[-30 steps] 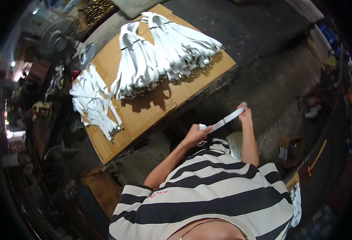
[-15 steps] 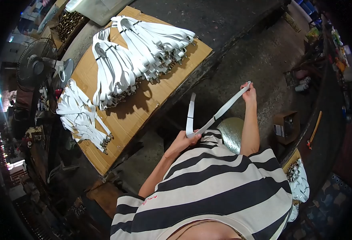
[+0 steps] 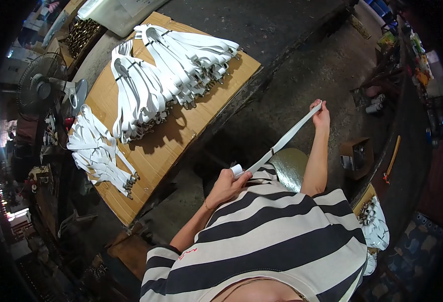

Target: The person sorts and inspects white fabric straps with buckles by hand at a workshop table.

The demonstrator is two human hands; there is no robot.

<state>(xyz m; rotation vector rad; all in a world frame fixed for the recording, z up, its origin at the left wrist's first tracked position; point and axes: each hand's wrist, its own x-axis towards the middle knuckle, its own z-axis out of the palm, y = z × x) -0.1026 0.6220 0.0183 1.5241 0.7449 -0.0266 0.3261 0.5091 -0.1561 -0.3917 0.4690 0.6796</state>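
A white strap (image 3: 289,135) with a dark mark partway along it is stretched diagonally between my hands, in front of the striped shirt. My left hand (image 3: 226,187) is closed on its lower end, where a short loop of strap stands up above the fingers. Up and to the right, my right hand (image 3: 320,115) pinches the far end. Bundles of white straps with metal ends (image 3: 181,65) lie fanned out on a cardboard sheet (image 3: 181,132). A smaller pile of white straps (image 3: 98,151) is at the sheet's left side.
A fan (image 3: 43,90) stands left of the cardboard. At the top left are a pale plastic bin (image 3: 116,15) and a box of brass-coloured parts (image 3: 83,38). An open carton (image 3: 356,157) sits at the right, and more white straps (image 3: 375,224) lie at the lower right.
My right hand has moved slightly right, extending the strap. The loose end that stood tall above my left hand now shows only as a short loop. The view has shifted a little.
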